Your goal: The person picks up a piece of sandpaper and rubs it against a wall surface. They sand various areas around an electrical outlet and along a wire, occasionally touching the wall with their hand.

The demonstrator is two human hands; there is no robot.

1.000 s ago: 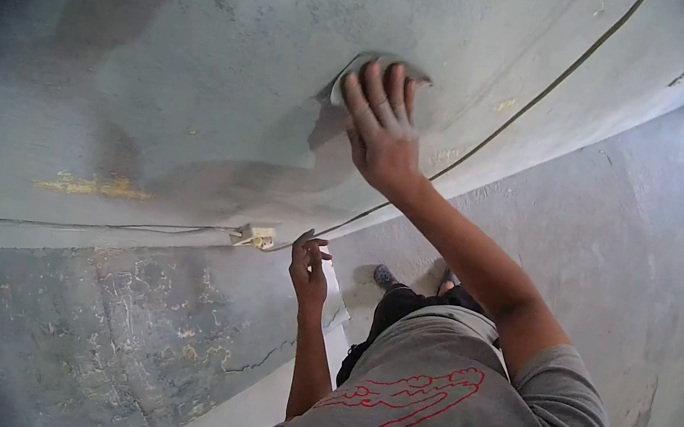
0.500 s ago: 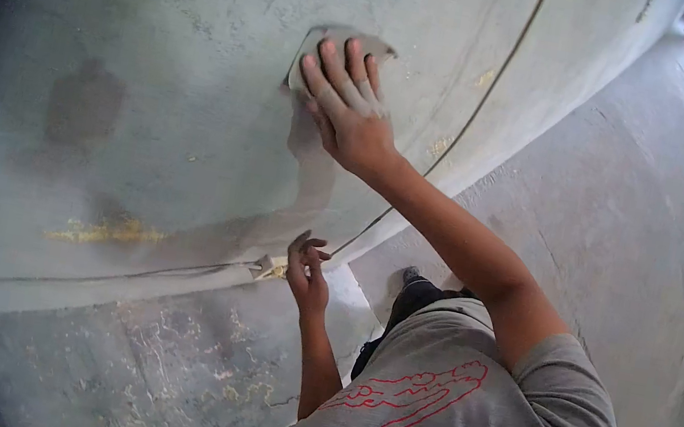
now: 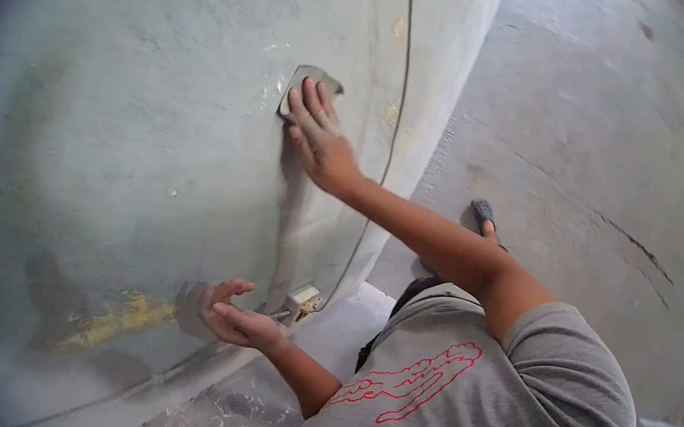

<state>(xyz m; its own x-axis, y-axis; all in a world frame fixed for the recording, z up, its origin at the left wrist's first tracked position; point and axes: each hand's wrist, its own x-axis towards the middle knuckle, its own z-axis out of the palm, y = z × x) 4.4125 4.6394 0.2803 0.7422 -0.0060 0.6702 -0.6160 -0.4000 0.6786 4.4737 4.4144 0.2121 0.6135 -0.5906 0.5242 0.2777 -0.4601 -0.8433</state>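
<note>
My right hand (image 3: 324, 143) lies with its fingers flat over a sheet of sandpaper (image 3: 300, 80), pressing it to the grey-green wall (image 3: 167, 121). The sheet's pale edge and a curled dark corner show past the fingertips. Lower down, my left hand (image 3: 238, 321) is palm up with fingers loosely bent and apart, holding nothing. It is close to the wall, beside a yellow worn patch (image 3: 120, 321) and left of a small pale socket box (image 3: 305, 302).
A dark cable (image 3: 401, 88) runs along the wall to the socket box, and another runs low along the wall's base. The concrete floor (image 3: 585, 164) spreads out at the right, with dark cracks. My shoe (image 3: 482, 210) stands on it.
The view has turned and shifted. My right hand and the sandpaper stay together against the wall. My left hand has swung from beside the socket box to its left, turning palm up.
</note>
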